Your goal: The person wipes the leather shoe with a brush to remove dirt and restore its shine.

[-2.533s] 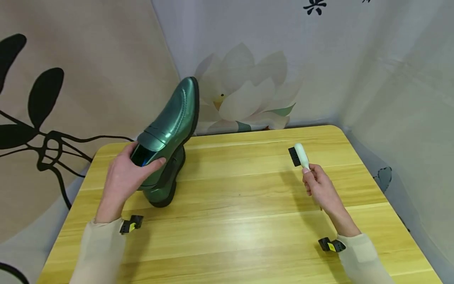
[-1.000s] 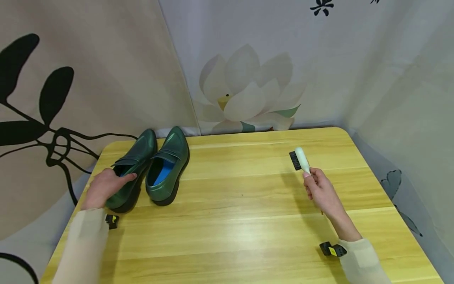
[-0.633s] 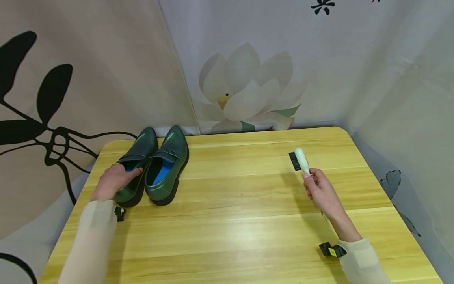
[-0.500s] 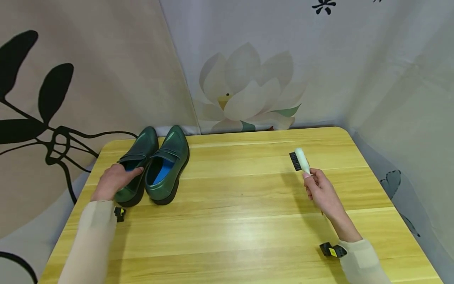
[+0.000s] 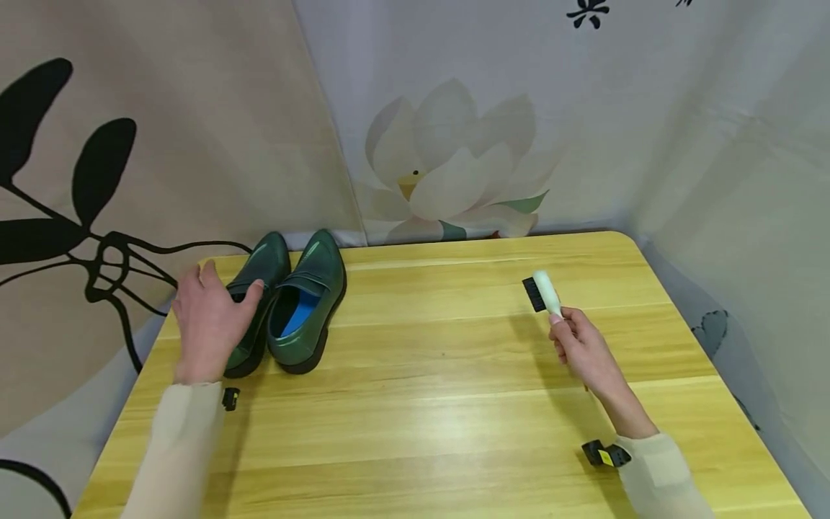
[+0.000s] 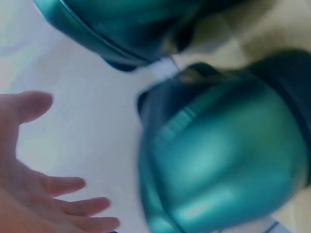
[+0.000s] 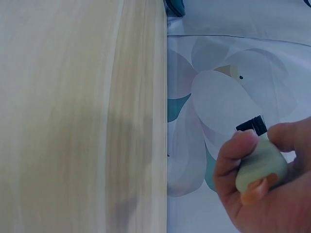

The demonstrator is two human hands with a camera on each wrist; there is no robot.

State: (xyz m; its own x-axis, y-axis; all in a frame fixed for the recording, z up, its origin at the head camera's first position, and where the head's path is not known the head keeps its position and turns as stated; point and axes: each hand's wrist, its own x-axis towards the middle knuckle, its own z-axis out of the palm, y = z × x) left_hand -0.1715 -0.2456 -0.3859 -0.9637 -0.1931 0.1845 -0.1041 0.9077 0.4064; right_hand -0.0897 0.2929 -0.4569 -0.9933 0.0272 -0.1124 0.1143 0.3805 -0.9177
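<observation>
Two dark green loafers stand side by side at the table's left end, toes toward the back. My left hand [image 5: 210, 324] hovers over the heel half of the left loafer [image 5: 262, 263], fingers spread, hiding much of its opening. In the left wrist view the fingers [image 6: 85, 206] are straight and apart from the blurred green shoe. The right loafer [image 5: 318, 267] shows a blue insole. My right hand [image 5: 583, 349] pinches the pale handle of a small brush [image 5: 547, 292], black bristles facing left, held above the table. The right wrist view shows the handle end [image 7: 262, 167] between thumb and fingers.
The light wooden table [image 5: 441, 404] reaches the fabric backdrop [image 5: 486, 108], printed with a lotus and dark leaves. A black wrist camera [image 5: 606, 454] sits on the right cuff, and another [image 5: 230, 398] on the left.
My left hand first set the raised left loafer down beside the other and shifted it, then let go and rose with spread fingers. My right hand kept the brush nearly still.
</observation>
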